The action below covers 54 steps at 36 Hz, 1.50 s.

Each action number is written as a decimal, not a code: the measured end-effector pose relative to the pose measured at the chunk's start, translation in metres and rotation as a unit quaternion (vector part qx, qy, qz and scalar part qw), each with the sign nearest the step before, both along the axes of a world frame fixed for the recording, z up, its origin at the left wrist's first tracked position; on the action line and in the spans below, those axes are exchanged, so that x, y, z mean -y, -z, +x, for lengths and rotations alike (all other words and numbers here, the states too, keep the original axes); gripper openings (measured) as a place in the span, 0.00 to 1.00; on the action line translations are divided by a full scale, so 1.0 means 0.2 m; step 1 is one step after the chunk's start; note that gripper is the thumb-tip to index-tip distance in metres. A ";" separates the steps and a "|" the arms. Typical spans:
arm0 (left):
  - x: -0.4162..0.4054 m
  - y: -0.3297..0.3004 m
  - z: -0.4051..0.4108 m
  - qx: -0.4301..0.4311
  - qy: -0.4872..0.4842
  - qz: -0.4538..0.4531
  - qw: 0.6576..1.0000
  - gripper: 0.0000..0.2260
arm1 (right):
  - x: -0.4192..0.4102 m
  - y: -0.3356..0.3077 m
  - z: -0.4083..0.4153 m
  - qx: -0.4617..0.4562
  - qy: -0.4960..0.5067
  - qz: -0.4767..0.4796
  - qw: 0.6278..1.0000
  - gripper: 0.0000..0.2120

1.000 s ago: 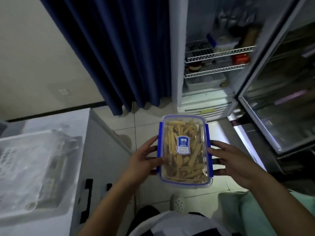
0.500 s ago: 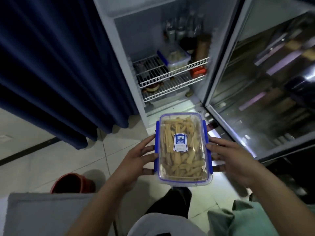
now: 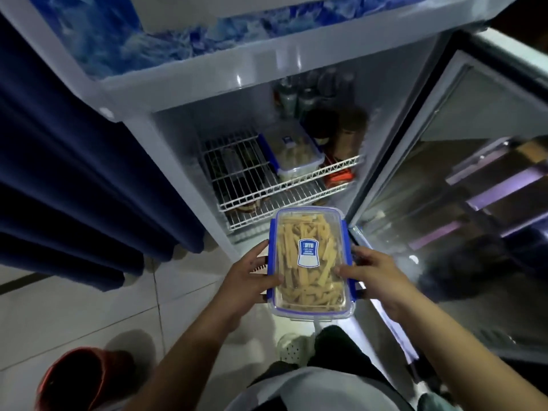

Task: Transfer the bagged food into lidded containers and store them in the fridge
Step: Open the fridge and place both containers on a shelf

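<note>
I hold a clear lidded container [image 3: 308, 262] with blue clips, full of pale yellow food sticks, level in front of the open fridge [image 3: 184, 137]. My left hand [image 3: 252, 277] grips its left side and my right hand [image 3: 373, 277] grips its right side. A second lidded container [image 3: 292, 149] of the same kind rests on the upper wire shelf [image 3: 237, 164] inside the fridge, toward the right. The left half of that shelf is bare wire.
The glass fridge door [image 3: 462, 185] stands open on the right. Bottles and jars [image 3: 326, 111] fill the back of the shelf, and a red packet [image 3: 338, 179] lies below. A dark blue curtain [image 3: 74, 173] hangs at left. A red bucket [image 3: 77, 378] stands on the tiled floor.
I have stepped closer to the fridge with the container held in both hands. The fridge interior now fills the view, and the white counter has dropped out of sight.
</note>
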<state>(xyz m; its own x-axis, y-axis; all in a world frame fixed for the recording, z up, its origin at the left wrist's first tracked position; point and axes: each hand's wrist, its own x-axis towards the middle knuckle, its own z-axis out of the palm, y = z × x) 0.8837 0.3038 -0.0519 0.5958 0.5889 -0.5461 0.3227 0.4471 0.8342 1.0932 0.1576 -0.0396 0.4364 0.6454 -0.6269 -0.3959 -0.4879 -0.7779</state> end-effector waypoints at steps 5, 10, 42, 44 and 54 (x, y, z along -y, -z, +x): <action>-0.14 0.05 0.08 0.003 -0.074 0.022 0.997 0.29 | -0.35 0.09 0.15 0.001 -0.074 -0.009 0.997 0.19; -0.28 0.10 0.17 -0.004 -0.146 0.056 0.988 0.28 | -0.67 0.18 0.26 -0.007 -0.123 -0.006 0.992 0.23; -0.45 0.34 0.50 -0.427 0.106 0.544 0.714 0.34 | -1.19 0.32 0.49 -0.037 -0.240 0.028 0.970 0.16; -0.52 0.32 0.52 -0.429 0.117 0.548 0.709 0.34 | -1.17 0.31 0.53 0.068 -0.249 0.074 0.963 0.21; -0.86 0.32 0.72 -0.479 0.138 0.486 0.718 0.35 | -1.27 0.37 0.85 0.505 -0.505 -0.048 0.699 0.37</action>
<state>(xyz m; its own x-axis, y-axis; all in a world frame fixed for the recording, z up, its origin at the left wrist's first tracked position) 1.0275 0.4748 -0.1159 0.3882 0.9007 -0.1952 0.9209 -0.3871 0.0451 1.2623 0.4125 -0.1138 0.0410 0.9196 -0.3907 0.9144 -0.1922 -0.3564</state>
